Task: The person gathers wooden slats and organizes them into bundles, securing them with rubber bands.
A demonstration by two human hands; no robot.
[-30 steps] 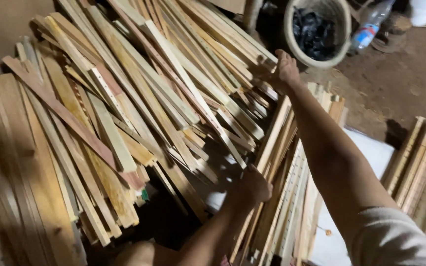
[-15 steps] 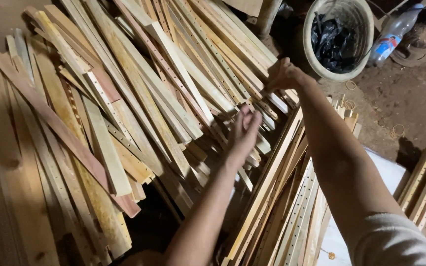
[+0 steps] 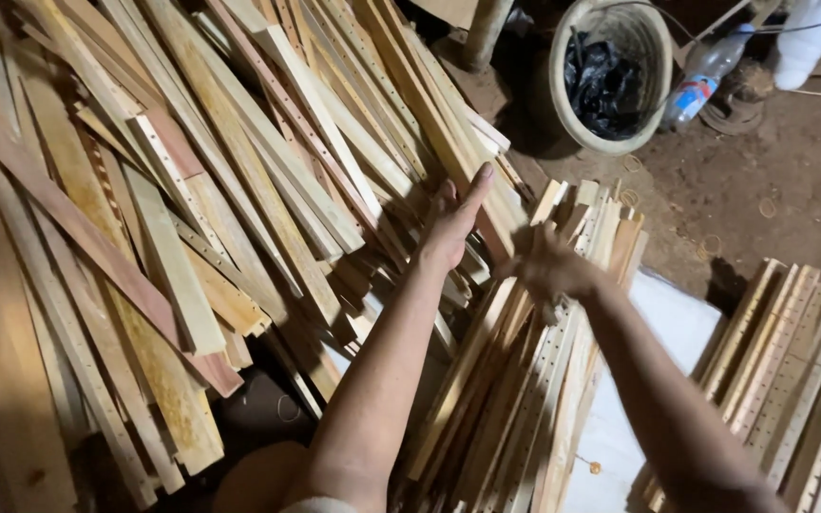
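The left hand [image 3: 450, 220] reaches far into the big heap of long pale wooden slats [image 3: 239, 190] that fans across the left and middle of the scene; its fingers are stretched out nearly straight and close together, the palm lying against the ends of the slats, and it has closed on nothing. The right hand [image 3: 551, 268] is blurred, just to the right of the left one and a little nearer, over the far ends of a second bundle of thin wooden strips with rows of small holes [image 3: 525, 380] that runs toward the near edge; whether it grips a strip cannot be told. This bundle lies partly on a white sheet [image 3: 653, 323] spread on the floor. At the right edge sits a third stack of perforated wooden strips [image 3: 795, 370], well apart from both hands. Far right, on the brown dirt floor [image 3: 791, 180], stands a round pale bucket holding black plastic [image 3: 610, 81], with a clear plastic bottle [image 3: 700, 85] just beside it.
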